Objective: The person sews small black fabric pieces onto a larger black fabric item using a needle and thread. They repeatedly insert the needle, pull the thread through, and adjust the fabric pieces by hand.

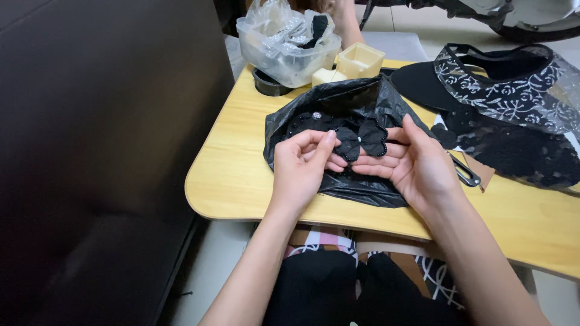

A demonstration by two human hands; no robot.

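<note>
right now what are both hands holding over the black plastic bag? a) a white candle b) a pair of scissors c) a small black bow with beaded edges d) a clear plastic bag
c: the left hand and right hand pinch a small black bow with beaded edges between their fingertips, above the black plastic bag.

Bare forearms and bare hands, left hand (300, 169) and right hand (417, 166), without sleeves, rings or watch. Toward six o'clock, lap clothed in black fabric (314, 290) patterned with pink, white and brown patches and thin white curling lines.
</note>
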